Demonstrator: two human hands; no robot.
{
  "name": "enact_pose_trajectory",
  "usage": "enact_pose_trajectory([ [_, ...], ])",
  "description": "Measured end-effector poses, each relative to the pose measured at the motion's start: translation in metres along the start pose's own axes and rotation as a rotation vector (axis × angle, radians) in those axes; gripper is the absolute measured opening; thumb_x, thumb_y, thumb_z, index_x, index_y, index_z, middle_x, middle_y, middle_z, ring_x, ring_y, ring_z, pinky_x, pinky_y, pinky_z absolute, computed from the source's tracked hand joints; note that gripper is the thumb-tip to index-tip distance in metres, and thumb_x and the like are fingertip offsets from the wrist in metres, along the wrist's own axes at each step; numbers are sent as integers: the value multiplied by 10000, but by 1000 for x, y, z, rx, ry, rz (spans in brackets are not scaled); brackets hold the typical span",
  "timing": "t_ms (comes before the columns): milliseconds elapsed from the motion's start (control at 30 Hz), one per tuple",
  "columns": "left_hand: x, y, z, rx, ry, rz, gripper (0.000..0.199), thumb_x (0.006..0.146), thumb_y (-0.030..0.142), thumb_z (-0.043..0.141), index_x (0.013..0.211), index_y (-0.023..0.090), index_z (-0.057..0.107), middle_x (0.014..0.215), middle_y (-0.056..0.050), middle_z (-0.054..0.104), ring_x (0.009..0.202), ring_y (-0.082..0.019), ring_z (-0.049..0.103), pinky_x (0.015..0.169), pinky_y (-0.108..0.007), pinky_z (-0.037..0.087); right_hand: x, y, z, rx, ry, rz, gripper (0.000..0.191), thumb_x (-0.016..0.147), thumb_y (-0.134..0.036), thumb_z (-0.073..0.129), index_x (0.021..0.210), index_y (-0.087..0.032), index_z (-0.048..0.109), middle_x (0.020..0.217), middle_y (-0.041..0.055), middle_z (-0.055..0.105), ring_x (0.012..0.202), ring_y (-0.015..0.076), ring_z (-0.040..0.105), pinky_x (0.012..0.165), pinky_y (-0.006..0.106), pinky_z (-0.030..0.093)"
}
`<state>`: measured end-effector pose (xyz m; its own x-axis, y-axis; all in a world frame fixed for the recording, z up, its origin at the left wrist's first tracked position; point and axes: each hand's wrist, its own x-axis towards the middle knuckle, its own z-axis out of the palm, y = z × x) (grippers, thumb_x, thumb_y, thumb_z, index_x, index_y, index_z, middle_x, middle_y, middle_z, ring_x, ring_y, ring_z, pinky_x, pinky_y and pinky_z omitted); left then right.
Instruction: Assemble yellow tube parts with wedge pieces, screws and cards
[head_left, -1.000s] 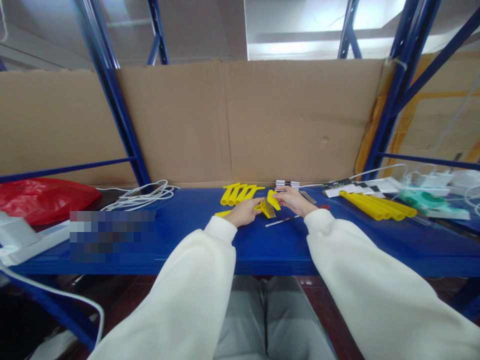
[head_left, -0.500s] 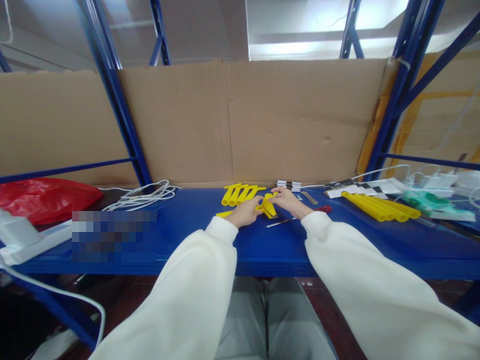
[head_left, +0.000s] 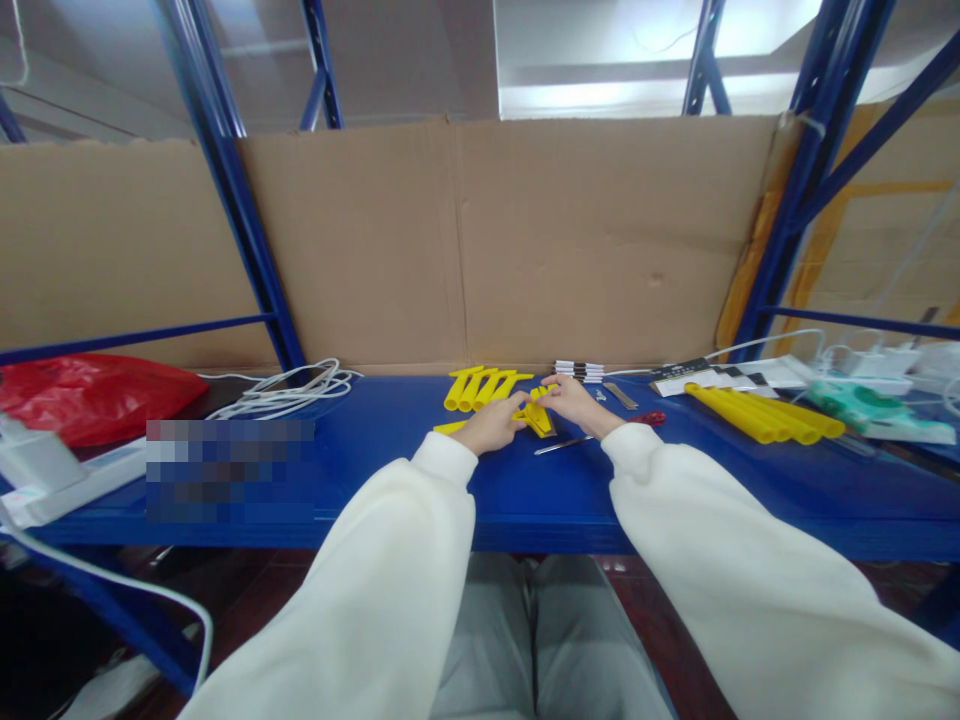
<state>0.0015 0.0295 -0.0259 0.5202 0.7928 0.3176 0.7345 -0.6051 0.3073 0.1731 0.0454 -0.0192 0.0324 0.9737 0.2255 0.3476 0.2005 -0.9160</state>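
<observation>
My left hand [head_left: 489, 424] is closed around the handle of a yellow scraper [head_left: 538, 420], whose end sticks out to the left of my palm. At the scraper's wide head, my right hand [head_left: 574, 402] has its thumb and fingers pinched on the yellow plastic. A dark, thin edge shows at the head's lower side; small details between the fingers are hidden. Beneath my right wrist lies a screwdriver [head_left: 564, 446] with a red handle. Several similar yellow scrapers [head_left: 484, 388] lie side by side just beyond my left hand.
Thin metal strips [head_left: 622, 396] and a stack of black-and-white packs [head_left: 579, 371] lie beyond my right hand. Several yellow tubes [head_left: 765, 415] rest at right, near a green-and-white packet [head_left: 877, 408]. Coiled white cable [head_left: 315, 385] and a red bag [head_left: 97, 395] are left. Cardboard [head_left: 525, 240] stands behind.
The right fingers have shifted slightly on the scraper head. Both hands keep nearly the same place, and the things on the table have not moved.
</observation>
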Motion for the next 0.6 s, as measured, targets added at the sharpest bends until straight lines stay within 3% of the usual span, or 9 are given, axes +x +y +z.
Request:
enact_pose_trajectory([
  [333, 4, -5, 2, -36, 16, 81, 383, 886, 151, 551, 1257, 217, 616, 1289, -81, 666, 1211, -239, 609, 1077, -399, 443, 1, 1, -3, -152, -11, -140, 268, 673, -71, 697, 874, -187, 562, 590, -92, 530, 566, 108, 543, 596, 226, 428],
  [600, 6, -7, 6, -35, 55, 89, 313, 885, 126, 565, 1176, 185, 668, 1245, -103, 691, 1176, -239, 634, 1046, -388, 464, 7, 4, -9, -208, 179, -188, 130, 692, -112, 628, 801, -180, 604, 747, -21, 600, 740, 141, 591, 739, 275, 476],
])
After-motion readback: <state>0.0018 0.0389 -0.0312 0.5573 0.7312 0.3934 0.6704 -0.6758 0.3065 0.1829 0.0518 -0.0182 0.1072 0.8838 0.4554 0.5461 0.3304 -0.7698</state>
